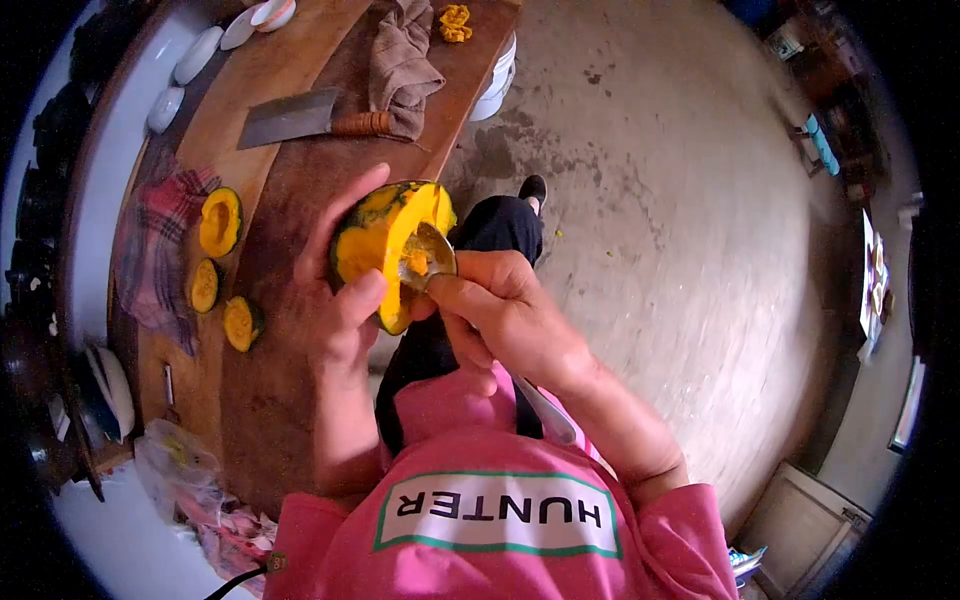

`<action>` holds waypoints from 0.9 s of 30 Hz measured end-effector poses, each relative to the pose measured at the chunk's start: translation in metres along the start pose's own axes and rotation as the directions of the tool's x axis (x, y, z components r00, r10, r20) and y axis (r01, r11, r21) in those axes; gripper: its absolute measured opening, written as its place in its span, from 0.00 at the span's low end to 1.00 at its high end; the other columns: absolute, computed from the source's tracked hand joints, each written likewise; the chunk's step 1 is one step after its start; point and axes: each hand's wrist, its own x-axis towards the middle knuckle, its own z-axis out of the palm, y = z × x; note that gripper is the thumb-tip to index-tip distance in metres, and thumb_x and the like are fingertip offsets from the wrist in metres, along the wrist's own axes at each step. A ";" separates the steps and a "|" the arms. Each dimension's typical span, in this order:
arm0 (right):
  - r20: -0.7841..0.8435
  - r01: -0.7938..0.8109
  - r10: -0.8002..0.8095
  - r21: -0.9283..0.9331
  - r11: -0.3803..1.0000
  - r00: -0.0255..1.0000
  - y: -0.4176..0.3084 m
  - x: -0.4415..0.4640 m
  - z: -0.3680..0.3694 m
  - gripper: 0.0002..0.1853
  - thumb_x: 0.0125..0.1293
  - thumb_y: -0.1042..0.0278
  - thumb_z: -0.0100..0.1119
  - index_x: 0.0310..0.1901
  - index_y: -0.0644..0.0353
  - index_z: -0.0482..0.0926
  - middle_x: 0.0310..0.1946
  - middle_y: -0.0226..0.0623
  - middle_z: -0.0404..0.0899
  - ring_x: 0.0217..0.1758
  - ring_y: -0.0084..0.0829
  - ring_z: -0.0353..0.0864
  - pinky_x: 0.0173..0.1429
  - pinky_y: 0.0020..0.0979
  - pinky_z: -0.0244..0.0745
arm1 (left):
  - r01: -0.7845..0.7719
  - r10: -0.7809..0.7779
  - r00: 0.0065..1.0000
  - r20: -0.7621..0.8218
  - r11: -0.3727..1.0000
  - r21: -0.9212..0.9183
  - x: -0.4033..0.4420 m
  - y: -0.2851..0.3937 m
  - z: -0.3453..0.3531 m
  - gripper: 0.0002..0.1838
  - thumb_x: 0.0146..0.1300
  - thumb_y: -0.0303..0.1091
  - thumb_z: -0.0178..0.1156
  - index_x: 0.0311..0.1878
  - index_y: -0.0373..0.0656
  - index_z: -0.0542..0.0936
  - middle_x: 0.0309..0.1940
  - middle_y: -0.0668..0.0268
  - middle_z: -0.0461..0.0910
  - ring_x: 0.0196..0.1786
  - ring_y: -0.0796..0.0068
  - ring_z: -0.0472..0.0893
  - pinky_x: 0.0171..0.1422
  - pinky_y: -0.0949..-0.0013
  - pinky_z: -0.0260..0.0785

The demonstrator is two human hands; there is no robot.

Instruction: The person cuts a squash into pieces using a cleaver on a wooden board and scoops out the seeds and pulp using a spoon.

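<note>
A cut pumpkin half, with green and yellow rind and bright yellow flesh, is raised beside the table edge. My left hand cups it from the left, thumb against the cut rim. My right hand grips a metal spoon, whose bowl lies inside the pumpkin's hollow with orange pulp by it. Below that hand, a pale strip may be the spoon's handle; I cannot tell. On the table to the left lie three cut pumpkin pieces: a larger one and two smaller ones.
A cleaver with a wooden handle rests on the table, near a brown cloth. Orange pulp sits at the far corner. A plaid cloth, bowls and plastic bags line the left side. A white bucket stands beyond the edge.
</note>
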 end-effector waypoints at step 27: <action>0.395 0.336 -0.487 -0.919 -0.208 0.779 0.019 -0.012 -0.014 0.10 0.56 0.73 0.56 0.39 0.65 0.70 0.21 0.39 0.73 0.21 0.40 0.78 0.26 0.38 0.72 | 0.318 -0.373 0.922 -0.103 0.882 -0.348 -0.009 -0.019 -0.003 0.28 0.75 0.50 0.42 0.66 0.38 0.72 0.61 0.58 0.77 0.62 0.64 0.78 0.68 0.58 0.69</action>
